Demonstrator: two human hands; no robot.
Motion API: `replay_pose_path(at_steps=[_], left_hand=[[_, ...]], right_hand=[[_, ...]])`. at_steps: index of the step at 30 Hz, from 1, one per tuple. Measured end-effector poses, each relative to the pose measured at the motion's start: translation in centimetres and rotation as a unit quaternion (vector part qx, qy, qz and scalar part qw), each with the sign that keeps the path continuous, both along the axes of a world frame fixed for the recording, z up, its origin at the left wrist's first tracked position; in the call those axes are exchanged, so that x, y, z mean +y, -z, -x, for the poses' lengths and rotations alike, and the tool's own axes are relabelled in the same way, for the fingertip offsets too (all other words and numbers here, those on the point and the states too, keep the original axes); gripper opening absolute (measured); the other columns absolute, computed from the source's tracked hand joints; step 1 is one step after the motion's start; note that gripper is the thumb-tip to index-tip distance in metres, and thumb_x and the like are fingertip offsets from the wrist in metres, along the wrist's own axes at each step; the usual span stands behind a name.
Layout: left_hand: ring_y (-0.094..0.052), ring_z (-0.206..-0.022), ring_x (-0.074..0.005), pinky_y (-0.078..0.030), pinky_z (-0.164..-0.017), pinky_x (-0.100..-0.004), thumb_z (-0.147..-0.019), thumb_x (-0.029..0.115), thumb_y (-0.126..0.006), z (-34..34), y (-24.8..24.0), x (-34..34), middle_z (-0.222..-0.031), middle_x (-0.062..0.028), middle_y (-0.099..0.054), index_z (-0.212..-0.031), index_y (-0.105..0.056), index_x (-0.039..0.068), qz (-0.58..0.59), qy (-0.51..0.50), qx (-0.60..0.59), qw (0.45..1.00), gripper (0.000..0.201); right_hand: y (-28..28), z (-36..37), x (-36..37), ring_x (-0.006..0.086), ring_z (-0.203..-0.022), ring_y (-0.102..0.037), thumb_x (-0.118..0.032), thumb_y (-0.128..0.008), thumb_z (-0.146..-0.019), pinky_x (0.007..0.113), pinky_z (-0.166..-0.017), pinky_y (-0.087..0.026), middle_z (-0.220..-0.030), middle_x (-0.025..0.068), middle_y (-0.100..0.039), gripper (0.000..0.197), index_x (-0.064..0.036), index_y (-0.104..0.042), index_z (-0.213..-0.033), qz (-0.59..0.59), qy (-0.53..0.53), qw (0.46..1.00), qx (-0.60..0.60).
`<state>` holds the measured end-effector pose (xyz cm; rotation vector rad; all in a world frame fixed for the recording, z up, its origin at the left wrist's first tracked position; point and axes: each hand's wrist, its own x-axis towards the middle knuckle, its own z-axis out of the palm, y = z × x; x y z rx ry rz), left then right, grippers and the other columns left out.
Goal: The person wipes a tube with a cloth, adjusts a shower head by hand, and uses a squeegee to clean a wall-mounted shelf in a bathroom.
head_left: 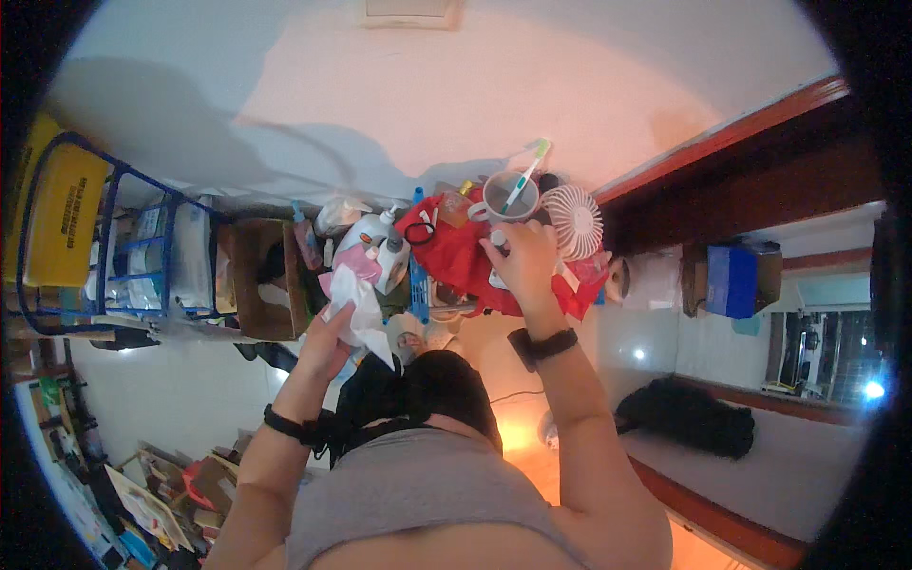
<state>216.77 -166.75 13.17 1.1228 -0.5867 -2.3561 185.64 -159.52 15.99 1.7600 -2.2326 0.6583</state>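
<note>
My left hand (329,340) is closed around a crumpled white tissue (363,315), which hangs beside a pink cloth or wrapper (353,262). Just beyond it stand white pump bottles (389,249). Over a red cloth (451,255), my right hand (528,264) pinches a small white cylindrical piece (499,239), perhaps a bottle or cap; my fingers hide its lower part. Close behind that hand is a white mug (494,198) with a green-and-white toothbrush (522,180) leaning in it. A small round fan (574,222) sits to its right.
On the left are a blue wire rack (119,237), a yellow container (71,214) and a cardboard box (249,309). A blue box (731,282) stands on the right. The wall rises directly behind the crowded surface. A black bag or garment (686,415) lies low at right.
</note>
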Motion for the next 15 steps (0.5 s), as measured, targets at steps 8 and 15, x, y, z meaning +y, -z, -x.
replay_pose_path(at_steps=[8,15], left_hand=[[-0.055,-0.100,-0.0199,-0.044,-0.087,-0.0331,-0.093,0.029,-0.041,6.4,-0.5,-0.7,-0.108,-0.0071,-0.056,-0.114,-0.049,0.003,-0.001,-0.112,0.035,0.993,0.034],[-0.059,-0.084,-0.0217,-0.044,-0.073,-0.0381,-0.095,0.029,-0.035,9.5,-5.9,1.0,-0.094,-0.0112,-0.061,-0.103,-0.053,-0.001,0.440,0.122,-0.090,0.885,0.036]], right_hand=[[-4.4,-0.9,0.7,0.0198,-0.062,-0.054,-0.020,-0.069,-0.073,0.033,-0.063,-0.038,-0.061,0.0056,-0.056,0.014,-0.0082,-0.062,-0.078,0.072,0.021,0.978,-0.196],[-5.9,-5.9,-0.1,0.0062,-0.065,-0.051,-0.017,-0.063,-0.081,0.021,-0.059,-0.041,-0.070,0.0011,-0.058,0.018,0.0009,-0.060,-0.083,0.008,-0.028,0.832,-0.554]])
